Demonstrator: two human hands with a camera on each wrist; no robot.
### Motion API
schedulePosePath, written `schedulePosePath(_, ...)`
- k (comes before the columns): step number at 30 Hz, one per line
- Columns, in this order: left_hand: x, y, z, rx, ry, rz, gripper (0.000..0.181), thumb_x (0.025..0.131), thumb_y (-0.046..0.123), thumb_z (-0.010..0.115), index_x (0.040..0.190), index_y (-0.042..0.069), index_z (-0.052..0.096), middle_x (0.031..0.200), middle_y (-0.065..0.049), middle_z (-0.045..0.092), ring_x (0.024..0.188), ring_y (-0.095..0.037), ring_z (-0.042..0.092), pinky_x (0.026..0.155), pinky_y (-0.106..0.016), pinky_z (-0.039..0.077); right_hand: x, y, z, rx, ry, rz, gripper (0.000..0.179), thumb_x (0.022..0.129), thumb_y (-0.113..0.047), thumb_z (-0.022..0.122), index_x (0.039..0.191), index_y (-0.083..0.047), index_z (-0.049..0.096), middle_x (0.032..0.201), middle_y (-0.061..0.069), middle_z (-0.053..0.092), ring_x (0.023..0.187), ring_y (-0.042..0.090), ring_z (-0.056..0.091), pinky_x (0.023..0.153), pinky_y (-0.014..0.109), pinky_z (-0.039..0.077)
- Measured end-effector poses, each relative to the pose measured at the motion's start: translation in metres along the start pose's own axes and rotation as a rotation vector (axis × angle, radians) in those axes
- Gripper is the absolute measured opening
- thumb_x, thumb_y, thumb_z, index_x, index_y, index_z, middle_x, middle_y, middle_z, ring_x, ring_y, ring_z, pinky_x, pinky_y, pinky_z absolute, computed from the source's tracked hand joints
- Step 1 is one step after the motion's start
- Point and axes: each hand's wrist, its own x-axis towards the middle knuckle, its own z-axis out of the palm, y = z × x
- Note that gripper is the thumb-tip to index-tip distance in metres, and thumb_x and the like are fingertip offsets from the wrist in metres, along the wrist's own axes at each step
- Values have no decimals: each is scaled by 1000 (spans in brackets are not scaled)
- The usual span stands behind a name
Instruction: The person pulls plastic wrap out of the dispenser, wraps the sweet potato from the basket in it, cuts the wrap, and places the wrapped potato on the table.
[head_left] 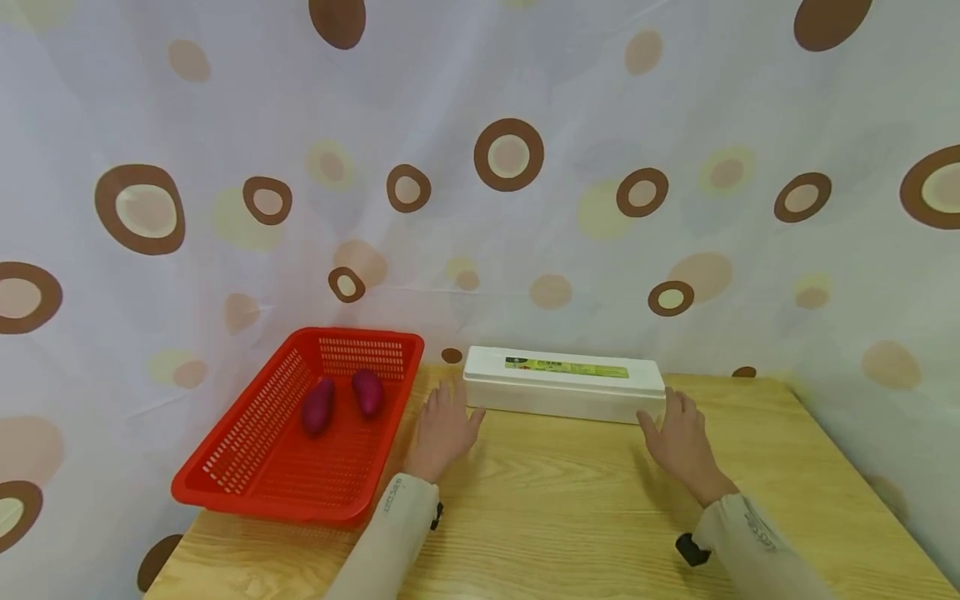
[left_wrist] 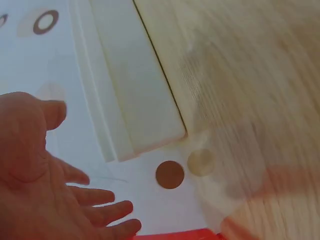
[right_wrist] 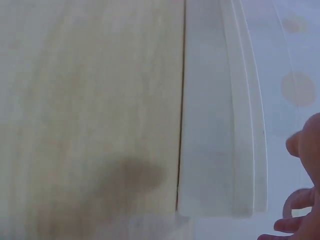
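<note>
A long white lidded box [head_left: 562, 400] with a yellow-green label [head_left: 566, 367] lies at the back of the wooden table. Just off its left end is my left hand [head_left: 442, 429], fingers spread and nothing held. My right hand [head_left: 678, 442] is at the box's right end, its thumb near the front corner and its palm bare. In the left wrist view the box's end [left_wrist: 145, 115] shows beside my spread fingers [left_wrist: 102, 215]. The right wrist view has the opposite end of the box [right_wrist: 215, 150], with part of my right hand [right_wrist: 305, 190] at the frame's edge.
To the left stands a red plastic basket [head_left: 300, 487] with perforated sides. Two purple sweet-potato-like pieces [head_left: 318, 407] lie inside it. A white cloth [head_left: 570, 250] patterned with brown circles hangs behind the table [head_left: 555, 517].
</note>
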Motion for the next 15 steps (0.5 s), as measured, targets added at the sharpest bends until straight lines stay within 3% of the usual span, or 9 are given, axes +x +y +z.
schedulePosePath(5, 27, 0, 5, -87, 37, -73, 64, 99, 35, 46, 141, -10, 27, 141, -25, 35, 118, -40, 45, 91, -51, 43, 25, 5, -4, 93, 21, 64, 66, 101, -30, 37, 138, 21, 16, 137, 45, 16, 121, 62, 20, 94, 69, 24)
schedulePosePath(9, 43, -3, 11, -214, 21, -143, 69, 100, 36, 43, 145, -9, 17, 149, -23, 24, 125, -40, 40, 97, -51, 39, 38, 9, -3, 156, -9, 121, 65, 102, -29, 35, 139, 21, 15, 139, 44, 14, 125, 59, 18, 98, 66, 22)
schedulePosePath(15, 56, -5, 22, -363, -20, -123, 63, 100, 33, 44, 146, -5, 23, 148, -20, 29, 129, -35, 39, 103, -47, 34, 48, 12, 2, 216, -57, 188, 62, 102, -26, 35, 140, 19, 19, 141, 40, 21, 129, 54, 20, 102, 61, 22)
